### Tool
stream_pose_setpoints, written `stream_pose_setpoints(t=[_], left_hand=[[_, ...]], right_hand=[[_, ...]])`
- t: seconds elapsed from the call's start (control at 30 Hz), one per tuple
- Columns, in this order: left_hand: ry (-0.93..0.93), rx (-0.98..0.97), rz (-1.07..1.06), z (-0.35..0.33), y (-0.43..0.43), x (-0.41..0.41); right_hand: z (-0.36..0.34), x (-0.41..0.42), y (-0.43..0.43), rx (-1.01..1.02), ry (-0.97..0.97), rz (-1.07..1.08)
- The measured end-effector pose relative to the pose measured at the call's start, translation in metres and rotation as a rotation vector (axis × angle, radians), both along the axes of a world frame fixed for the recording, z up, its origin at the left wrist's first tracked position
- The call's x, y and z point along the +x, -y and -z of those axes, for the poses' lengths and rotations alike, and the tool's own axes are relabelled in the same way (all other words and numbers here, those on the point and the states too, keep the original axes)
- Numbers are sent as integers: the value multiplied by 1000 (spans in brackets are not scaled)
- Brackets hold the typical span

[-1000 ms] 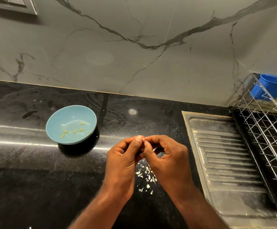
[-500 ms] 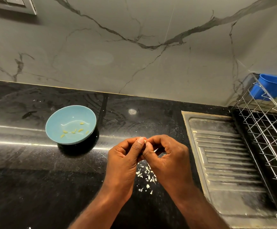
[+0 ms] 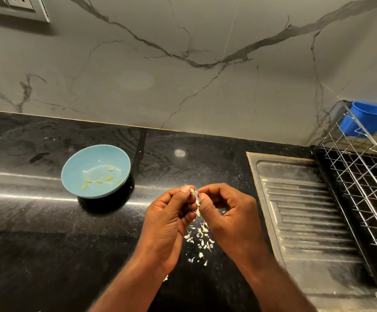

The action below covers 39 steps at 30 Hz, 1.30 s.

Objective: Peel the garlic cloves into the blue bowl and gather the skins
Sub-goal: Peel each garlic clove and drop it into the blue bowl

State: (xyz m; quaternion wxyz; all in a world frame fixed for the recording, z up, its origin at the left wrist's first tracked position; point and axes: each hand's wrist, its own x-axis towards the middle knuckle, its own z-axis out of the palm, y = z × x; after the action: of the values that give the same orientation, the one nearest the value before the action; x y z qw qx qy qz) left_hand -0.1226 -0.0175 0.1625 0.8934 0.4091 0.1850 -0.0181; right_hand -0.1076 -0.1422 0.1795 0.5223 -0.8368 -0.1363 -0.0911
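Note:
A small pale garlic clove (image 3: 196,200) with loose papery skin is pinched between my two hands above the black counter. My left hand (image 3: 168,219) holds it with thumb and fingertips; my right hand (image 3: 230,215) grips its other side with thumb and forefinger. A scatter of white garlic skins (image 3: 200,238) lies on the counter just below the hands. The blue bowl (image 3: 79,163) sits to the left with several peeled yellowish cloves (image 3: 100,179) inside.
A steel drainboard (image 3: 300,212) borders the counter on the right. Beyond it stands a wire dish rack (image 3: 363,183) with a blue plastic cup (image 3: 369,119). A marble backsplash rises behind, with a wall socket (image 3: 19,5) at top left.
My hands have parted slightly, and the clove with its lifted skin now shows between the fingertips. The bowl and the skin pile have stayed put.

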Motion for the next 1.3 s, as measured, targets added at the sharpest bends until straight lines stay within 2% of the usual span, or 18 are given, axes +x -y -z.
stream_pose_setpoints(t=[0.1, 0.23, 0.87, 1.1, 1.2, 1.3], left_hand=[[-1, 69, -43, 1, 2, -1], [19, 87, -83, -4, 6, -3], [82, 238, -142, -9, 13, -7], [123, 219, 16, -8, 3, -3], [134, 213, 79, -7, -3, -1], [137, 261, 49, -3, -5, -1]], right_hand=[[7, 1, -2, -95, 111, 1], [11, 2, -7, -124, 200, 11], [9, 2, -8, -199, 369, 62], [9, 4, -6, -161, 287, 26], [7, 4, -4, -94, 174, 2], [3, 2, -4, 7, -6, -5]])
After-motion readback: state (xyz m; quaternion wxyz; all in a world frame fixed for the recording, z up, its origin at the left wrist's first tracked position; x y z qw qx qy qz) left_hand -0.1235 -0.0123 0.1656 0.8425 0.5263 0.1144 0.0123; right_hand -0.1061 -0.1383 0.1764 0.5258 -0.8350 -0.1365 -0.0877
